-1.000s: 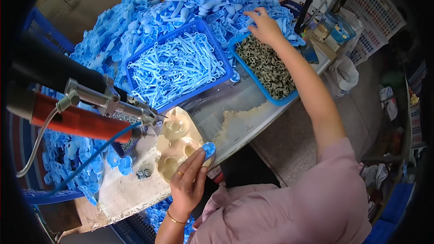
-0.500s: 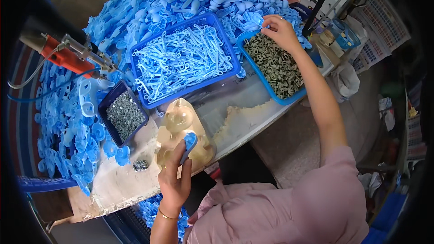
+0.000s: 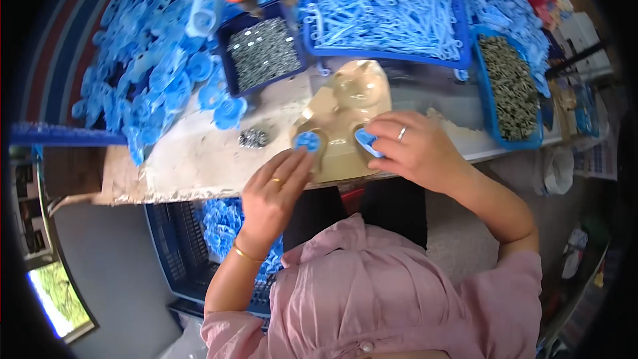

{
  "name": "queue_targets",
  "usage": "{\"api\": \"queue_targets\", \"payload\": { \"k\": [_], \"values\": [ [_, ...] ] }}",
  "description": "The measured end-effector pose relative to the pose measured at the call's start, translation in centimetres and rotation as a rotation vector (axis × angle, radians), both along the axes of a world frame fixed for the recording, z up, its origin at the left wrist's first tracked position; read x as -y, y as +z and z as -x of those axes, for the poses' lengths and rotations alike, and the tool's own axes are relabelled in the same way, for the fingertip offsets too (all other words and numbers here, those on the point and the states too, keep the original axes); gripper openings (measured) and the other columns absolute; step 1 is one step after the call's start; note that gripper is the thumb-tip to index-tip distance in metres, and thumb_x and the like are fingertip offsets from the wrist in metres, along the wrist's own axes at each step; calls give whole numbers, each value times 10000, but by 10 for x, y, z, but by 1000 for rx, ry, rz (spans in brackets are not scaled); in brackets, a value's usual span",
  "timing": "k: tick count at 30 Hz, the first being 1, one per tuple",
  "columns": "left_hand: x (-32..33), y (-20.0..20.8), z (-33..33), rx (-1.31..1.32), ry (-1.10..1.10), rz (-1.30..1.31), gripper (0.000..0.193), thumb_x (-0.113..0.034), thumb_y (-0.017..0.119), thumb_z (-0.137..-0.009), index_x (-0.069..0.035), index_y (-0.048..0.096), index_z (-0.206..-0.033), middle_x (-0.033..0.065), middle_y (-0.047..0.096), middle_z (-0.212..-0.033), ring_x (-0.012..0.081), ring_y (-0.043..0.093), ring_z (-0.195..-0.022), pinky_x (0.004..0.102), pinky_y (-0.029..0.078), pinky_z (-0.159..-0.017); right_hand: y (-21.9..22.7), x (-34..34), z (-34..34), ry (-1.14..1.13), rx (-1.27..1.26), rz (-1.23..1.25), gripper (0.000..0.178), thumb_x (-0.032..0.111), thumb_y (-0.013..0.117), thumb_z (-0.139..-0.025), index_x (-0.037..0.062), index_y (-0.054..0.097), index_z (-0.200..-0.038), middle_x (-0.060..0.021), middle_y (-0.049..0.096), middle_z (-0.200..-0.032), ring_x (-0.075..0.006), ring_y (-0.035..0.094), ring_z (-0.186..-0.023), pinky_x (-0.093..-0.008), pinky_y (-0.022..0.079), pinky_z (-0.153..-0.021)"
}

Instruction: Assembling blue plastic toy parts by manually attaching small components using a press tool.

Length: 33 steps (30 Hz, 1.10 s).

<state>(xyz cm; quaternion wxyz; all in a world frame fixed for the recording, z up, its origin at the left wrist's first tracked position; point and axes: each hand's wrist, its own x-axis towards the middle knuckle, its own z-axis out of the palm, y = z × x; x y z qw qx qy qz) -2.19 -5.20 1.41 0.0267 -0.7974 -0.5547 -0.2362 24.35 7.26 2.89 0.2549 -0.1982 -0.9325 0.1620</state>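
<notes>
Indoors, tan holder point(image 3: 340, 149) on worn tabletop point(image 3: 199, 159), bright opening point(image 3: 61, 298)

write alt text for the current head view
A person's left hand touches a small blue piece at a tan moulded fixture while the right hand holds another blue piece there. Nearby stand a dark tray, a blue basket and a turquoise tray of small parts.

The head camera looks steeply down from close above the left hand point(image 3: 274, 189) and right hand point(image 3: 422, 149), the wearer's shirt point(image 3: 379, 292) at 6 o'clock, blue tray point(image 3: 399, 58) at 1, window point(image 3: 61, 296) at 8.
</notes>
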Motion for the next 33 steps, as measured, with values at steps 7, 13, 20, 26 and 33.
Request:
{"api": "queue_targets", "payload": {
  "k": [7, 13, 20, 26, 33],
  "values": [
    [8, -23, -8, -16, 37, 68, 464, -208, 785, -824, -69, 672, -1251, 68, 654, -1288, 270, 594, -1226, 452, 455, -1104, -17, 7, 15, 117, 246, -165, 229, 158, 793, -743, 41, 701, -917, -51, 699, -1142, -261, 604, -1181, -435, 475, -1037],
    [-1, -17, 6, 218, 2, -3, 440, -140, 746, -851, -56, 655, -1273, 97, 642, -1299, 308, 591, -1223, 482, 431, -1120, -13, 8, 16, 66, 157, -16, 164, 94, 776, -779, 31, 700, -910, -72, 705, -1107, -284, 627, -1125, -432, 492, -980],
    [-23, -40, 113, -24, 446, 6, 315, -35, 625, -874, -123, 680, -1172, 29, 687, -1223, 296, 591, -1071, 413, 494, -912, -7, 8, 25, 3, 1, 95, 155, 12, 785, -788, 17, 697, -915, -93, 715, -1035, -305, 668, -1005, -403, 542, -845],
    [-9, -23, 163, 137, 543, 3, 172, -108, 616, -985, -62, 630, -1150, 129, 665, -1054, 297, 625, -979, 408, 525, -841, -9, 10, 27, 13, 17, 124, 161, 8, 782, -792, 15, 698, -929, -101, 718, -1000, -300, 679, -964, -401, 545, -821],
    [41, 2, 160, 1366, 306, -6, 346, -179, 468, -1088, 43, 513, -1350, 146, 588, -1310, 253, 607, -1197, 408, 490, -1065, 1, 20, 40, -22, -94, 335, 194, 5, 727, -880, 17, 678, -1068, -114, 704, -1130, -266, 670, -1050, -369, 528, -873]
  ]
}}
